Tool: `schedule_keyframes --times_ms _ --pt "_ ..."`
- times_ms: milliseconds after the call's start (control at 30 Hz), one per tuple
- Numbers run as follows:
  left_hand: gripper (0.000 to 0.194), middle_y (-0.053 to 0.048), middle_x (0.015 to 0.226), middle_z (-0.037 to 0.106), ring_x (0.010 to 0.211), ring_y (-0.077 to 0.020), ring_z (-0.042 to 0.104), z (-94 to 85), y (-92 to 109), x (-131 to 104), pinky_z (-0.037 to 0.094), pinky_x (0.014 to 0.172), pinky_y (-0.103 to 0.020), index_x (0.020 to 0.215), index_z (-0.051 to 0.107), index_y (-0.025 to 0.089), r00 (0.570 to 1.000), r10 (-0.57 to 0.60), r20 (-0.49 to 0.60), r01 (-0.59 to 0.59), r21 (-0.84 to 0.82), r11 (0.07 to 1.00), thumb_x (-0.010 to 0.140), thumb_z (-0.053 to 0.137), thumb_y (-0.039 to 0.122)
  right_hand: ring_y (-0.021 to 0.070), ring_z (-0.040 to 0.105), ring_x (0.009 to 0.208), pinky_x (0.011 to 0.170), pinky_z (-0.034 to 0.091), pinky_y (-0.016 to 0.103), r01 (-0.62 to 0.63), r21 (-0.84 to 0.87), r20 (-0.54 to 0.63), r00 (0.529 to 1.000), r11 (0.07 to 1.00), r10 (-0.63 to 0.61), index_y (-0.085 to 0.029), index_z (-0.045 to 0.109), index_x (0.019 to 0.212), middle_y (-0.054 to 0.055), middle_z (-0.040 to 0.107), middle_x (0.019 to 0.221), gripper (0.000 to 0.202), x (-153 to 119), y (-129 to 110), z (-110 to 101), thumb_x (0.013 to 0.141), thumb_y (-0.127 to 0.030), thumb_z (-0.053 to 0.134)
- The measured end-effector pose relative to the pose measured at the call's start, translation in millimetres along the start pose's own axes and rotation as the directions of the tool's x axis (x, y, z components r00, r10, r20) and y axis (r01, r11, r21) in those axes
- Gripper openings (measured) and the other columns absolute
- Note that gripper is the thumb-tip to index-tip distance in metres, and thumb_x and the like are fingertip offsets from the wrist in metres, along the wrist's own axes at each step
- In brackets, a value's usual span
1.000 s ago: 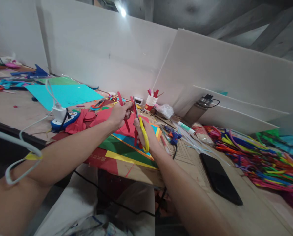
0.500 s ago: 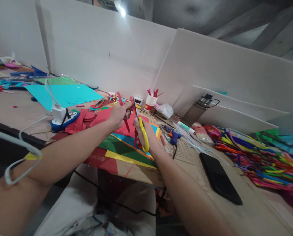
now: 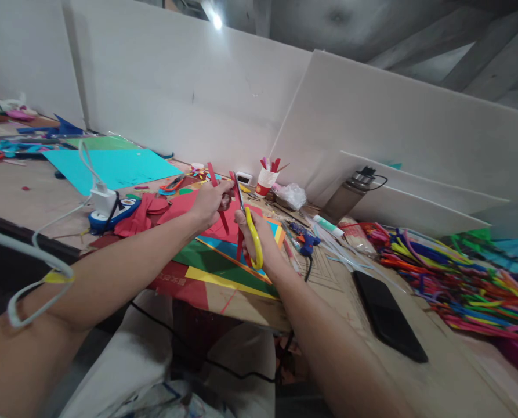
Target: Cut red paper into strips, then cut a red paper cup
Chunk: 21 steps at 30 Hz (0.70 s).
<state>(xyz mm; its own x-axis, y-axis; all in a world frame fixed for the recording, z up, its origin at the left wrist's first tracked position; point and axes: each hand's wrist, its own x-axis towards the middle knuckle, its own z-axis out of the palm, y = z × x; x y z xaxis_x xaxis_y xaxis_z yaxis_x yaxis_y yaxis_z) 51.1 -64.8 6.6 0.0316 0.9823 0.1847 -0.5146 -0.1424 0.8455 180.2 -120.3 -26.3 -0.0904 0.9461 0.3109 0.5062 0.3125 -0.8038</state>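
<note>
My left hand (image 3: 214, 203) is closed on red paper strips (image 3: 212, 174), which stick out above and below its fingers. My right hand (image 3: 254, 232) grips yellow-handled scissors (image 3: 256, 241), their blades pointing up and away beside the left fingertips. A red strip runs along the blades; whether they are closed through it I cannot tell. Below both hands lie a red sheet (image 3: 184, 210), a dark green sheet (image 3: 210, 260) and blue and yellow sheets, stacked on the table.
Right of the hands are a blue glue gun (image 3: 305, 239), a black phone (image 3: 389, 313), a bottle (image 3: 348, 194) and a heap of coloured pipe cleaners (image 3: 463, 284). A paper cup (image 3: 267, 179) stands behind. Left are a power strip (image 3: 111, 217) and a turquoise sheet (image 3: 115, 165). A white cable crosses my left arm.
Almost nothing differs. Both hands, the scissors and the red strips keep nearly the same positions.
</note>
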Motion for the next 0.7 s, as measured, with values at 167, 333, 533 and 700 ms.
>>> schedule_keyframes --times_ms 167,333,533,700 --pt "0.027 0.006 0.046 0.039 0.036 -0.0016 0.03 0.1 0 0 0.016 0.037 -0.016 0.056 0.043 0.015 1.0 0.009 0.0 -0.009 0.013 1.0 0.074 0.063 0.014 0.0166 0.056 0.067 0.058 0.046 0.025 0.018 -0.026 -0.023 1.0 1.0 -0.018 -0.017 0.061 0.089 0.003 0.058 0.07 0.053 2 4 2 0.085 -0.066 0.041" --pt "0.026 0.006 0.045 0.038 0.036 -0.0018 0.03 -0.3 0 1 0.017 0.037 -0.017 0.055 0.043 0.015 1.0 0.013 0.008 -0.013 0.007 1.0 0.073 0.062 0.014 0.0173 0.057 0.068 0.058 0.046 0.026 0.009 -0.038 -0.041 0.999 0.999 -0.011 -0.018 0.061 0.086 0.004 0.058 0.07 0.053 2 0 2 0.085 -0.067 0.041" --pt "0.026 0.006 0.046 0.04 0.036 -0.0024 0.033 -4.7 -1 6 0.018 0.036 -0.017 0.056 0.044 0.016 1.0 -0.003 0.019 0.003 0.016 1.0 0.072 0.064 0.017 0.0154 0.056 0.061 0.051 0.044 0.024 -0.005 -0.014 -0.018 1.0 1.0 0.005 -0.018 0.061 0.091 0.003 0.059 0.067 0.053 2 4 2 0.084 -0.068 0.043" --pt "0.019 0.002 0.052 0.052 0.034 -0.0018 0.031 -9.8 4 11 0.017 0.034 -0.017 0.064 0.049 0.015 0.999 0.03 0.012 -0.03 0.086 0.996 0.075 0.064 0.023 0.0118 0.05 0.04 0.036 0.037 0.021 -0.128 0.107 0.086 0.989 0.986 0.119 -0.019 0.06 0.099 0.0 0.057 0.059 0.055 2 8 5 0.081 -0.07 0.05"
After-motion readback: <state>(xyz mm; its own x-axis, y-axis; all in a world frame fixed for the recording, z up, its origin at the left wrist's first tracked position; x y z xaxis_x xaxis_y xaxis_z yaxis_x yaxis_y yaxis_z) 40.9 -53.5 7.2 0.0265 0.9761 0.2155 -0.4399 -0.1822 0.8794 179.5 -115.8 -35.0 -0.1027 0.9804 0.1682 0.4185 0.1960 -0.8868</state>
